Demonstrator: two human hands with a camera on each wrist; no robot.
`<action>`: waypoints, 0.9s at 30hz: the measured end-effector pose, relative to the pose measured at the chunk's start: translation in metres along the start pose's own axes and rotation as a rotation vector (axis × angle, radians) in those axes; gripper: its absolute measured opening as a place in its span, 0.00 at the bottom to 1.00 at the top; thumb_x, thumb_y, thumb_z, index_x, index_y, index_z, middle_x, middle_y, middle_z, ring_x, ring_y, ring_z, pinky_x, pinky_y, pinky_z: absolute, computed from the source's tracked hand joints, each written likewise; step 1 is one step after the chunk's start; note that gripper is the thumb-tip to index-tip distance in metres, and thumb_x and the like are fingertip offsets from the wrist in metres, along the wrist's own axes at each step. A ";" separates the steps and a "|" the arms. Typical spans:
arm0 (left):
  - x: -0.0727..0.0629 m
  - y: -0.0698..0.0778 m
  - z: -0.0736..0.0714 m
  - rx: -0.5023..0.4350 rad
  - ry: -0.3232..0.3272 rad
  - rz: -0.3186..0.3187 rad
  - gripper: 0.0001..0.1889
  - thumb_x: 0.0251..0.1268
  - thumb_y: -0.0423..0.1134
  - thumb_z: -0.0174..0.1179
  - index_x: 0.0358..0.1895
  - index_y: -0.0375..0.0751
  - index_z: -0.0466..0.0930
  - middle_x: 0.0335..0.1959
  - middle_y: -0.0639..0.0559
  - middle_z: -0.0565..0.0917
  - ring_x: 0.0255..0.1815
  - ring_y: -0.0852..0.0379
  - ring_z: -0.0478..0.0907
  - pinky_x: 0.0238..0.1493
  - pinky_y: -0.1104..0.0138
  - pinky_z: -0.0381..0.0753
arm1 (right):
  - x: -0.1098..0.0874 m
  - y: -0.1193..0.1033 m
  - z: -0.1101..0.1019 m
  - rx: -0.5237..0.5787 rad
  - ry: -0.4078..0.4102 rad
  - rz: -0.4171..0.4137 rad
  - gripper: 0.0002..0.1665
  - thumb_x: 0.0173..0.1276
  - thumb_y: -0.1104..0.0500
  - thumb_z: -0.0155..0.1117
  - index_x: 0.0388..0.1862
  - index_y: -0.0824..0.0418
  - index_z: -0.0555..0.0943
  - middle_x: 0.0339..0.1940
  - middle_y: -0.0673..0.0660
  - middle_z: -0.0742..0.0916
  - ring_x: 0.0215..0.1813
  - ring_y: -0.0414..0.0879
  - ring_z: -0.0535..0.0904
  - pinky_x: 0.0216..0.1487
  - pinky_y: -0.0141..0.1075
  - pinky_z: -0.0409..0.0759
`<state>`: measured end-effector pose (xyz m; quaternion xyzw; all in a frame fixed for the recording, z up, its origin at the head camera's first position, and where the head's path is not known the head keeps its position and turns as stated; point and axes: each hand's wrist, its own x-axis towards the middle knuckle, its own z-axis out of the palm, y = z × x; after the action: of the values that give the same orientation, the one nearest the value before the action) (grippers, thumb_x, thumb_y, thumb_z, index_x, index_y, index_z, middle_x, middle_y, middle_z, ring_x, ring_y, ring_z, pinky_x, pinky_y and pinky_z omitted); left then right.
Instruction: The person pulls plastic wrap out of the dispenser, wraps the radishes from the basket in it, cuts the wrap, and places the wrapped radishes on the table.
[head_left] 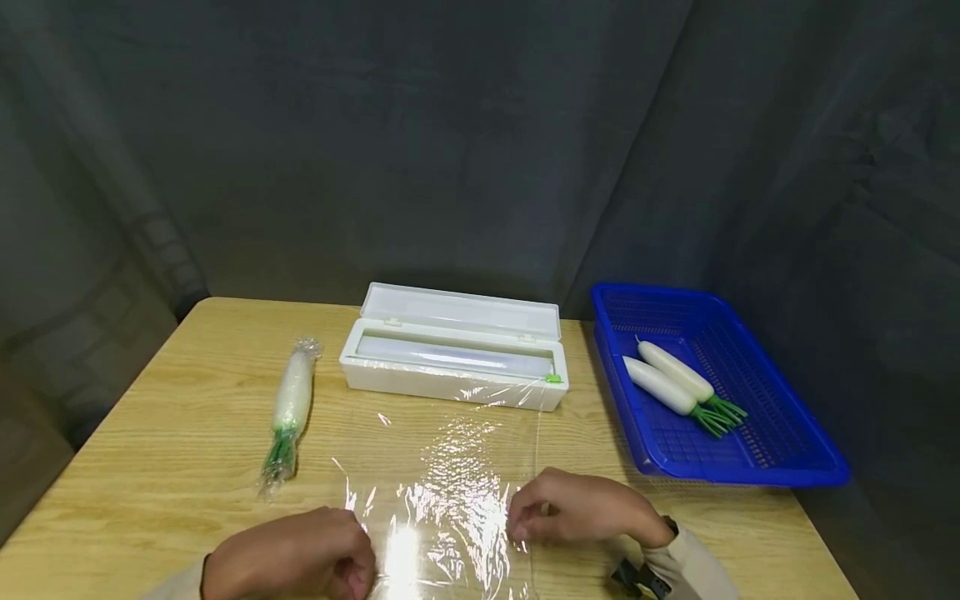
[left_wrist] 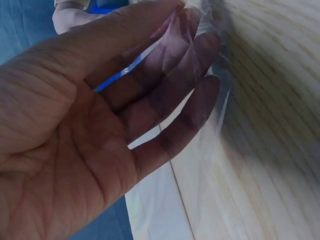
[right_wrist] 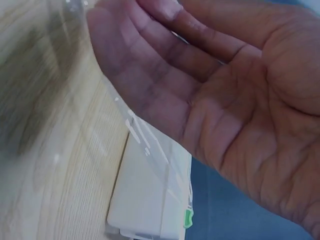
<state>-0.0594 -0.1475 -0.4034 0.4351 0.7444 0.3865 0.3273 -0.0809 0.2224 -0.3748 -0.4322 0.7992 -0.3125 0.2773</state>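
A sheet of clear plastic wrap (head_left: pixel 442 467) stretches from the white wrap dispenser (head_left: pixel 450 383) toward me over the table. My left hand (head_left: pixel 296 550) pinches the sheet's near left part between thumb and fingertips; the left wrist view shows the film (left_wrist: pixel 220 107) over those fingers. At the right side, my right hand (head_left: pixel 581 506) holds the film with curled fingers, its thumb tip cut off in the right wrist view. The dispenser's lid (head_left: pixel 461 311) stands open, and a roll (head_left: pixel 450 357) lies inside. A green cutter slide (head_left: pixel 553 378) sits at its right end.
Left of the film lies a white radish (head_left: pixel 294 400) with green stems, wrapped in clear film. A blue basket (head_left: pixel 757 475) at the right holds two unwrapped radishes (head_left: pixel 675 375). Dark curtains (head_left: pixel 465 150) hang behind the wooden table (head_left: pixel 187 417).
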 end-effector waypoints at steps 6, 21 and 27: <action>0.003 -0.004 -0.005 0.286 0.080 0.091 0.12 0.67 0.28 0.66 0.30 0.52 0.85 0.25 0.75 0.73 0.26 0.81 0.63 0.26 0.83 0.69 | -0.003 0.004 0.000 0.016 0.091 0.016 0.06 0.78 0.62 0.63 0.40 0.58 0.87 0.35 0.48 0.89 0.39 0.28 0.80 0.43 0.27 0.83; 0.019 -0.008 -0.030 0.588 0.776 0.108 0.10 0.65 0.33 0.73 0.46 0.51 0.86 0.45 0.61 0.87 0.44 0.64 0.86 0.41 0.66 0.87 | -0.002 0.007 0.004 0.013 0.329 0.109 0.05 0.77 0.65 0.65 0.40 0.57 0.86 0.37 0.49 0.89 0.44 0.32 0.82 0.48 0.32 0.85; 0.025 -0.012 -0.050 0.672 0.972 0.096 0.18 0.56 0.31 0.78 0.49 0.45 0.84 0.47 0.56 0.86 0.46 0.55 0.87 0.41 0.59 0.88 | -0.002 0.005 0.003 0.007 0.408 0.135 0.03 0.76 0.64 0.65 0.42 0.58 0.85 0.39 0.51 0.90 0.43 0.34 0.83 0.46 0.34 0.86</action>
<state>-0.1160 -0.1431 -0.3929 0.3212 0.8701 0.2989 -0.2246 -0.0801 0.2256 -0.3800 -0.3047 0.8646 -0.3771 0.1318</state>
